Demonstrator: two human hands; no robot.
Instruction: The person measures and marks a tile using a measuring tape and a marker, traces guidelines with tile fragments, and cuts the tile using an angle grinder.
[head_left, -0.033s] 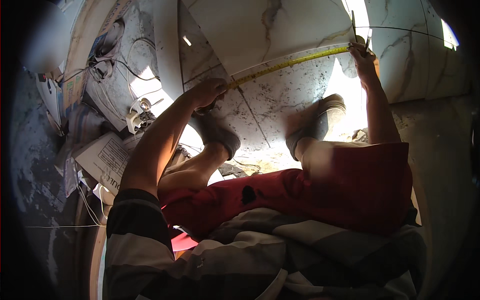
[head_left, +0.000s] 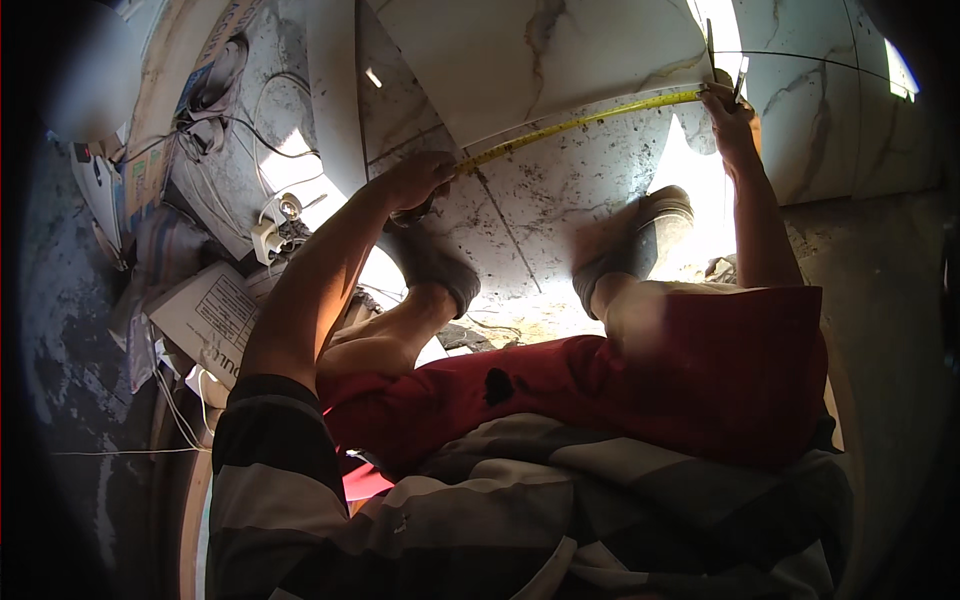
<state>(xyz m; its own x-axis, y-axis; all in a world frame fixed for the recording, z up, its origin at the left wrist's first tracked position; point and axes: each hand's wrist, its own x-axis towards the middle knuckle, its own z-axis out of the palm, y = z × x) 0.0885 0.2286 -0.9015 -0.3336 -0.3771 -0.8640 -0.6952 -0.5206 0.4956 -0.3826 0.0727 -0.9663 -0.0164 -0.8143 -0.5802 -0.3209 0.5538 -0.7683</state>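
Observation:
A yellow tape measure (head_left: pixel 580 124) is stretched between my two hands along the near edge of a large white marble-patterned tile (head_left: pixel 480 60). My left hand (head_left: pixel 415 182) is closed round the tape measure's case, which shows only as a dark rounded shape below the fingers. At the right end of the tape, my right hand (head_left: pixel 730 118) pinches the blade near the tile's right corner. A thin pencil-like stick (head_left: pixel 740 78) also juts up from the fingers of my right hand; its exact kind is unclear.
Dusty floor tiles (head_left: pixel 530 220) lie under the tape, with my shoes (head_left: pixel 665 205) on them. To the left are cables, a white power plug (head_left: pixel 266 240) and a printed cardboard box (head_left: pixel 205 315). More marbled tiles (head_left: pixel 800 110) lie at right, beside glaring sunlit patches.
My right hand, with the tape end and the thin stick, has shifted very slightly to the right. The left hand holds its place.

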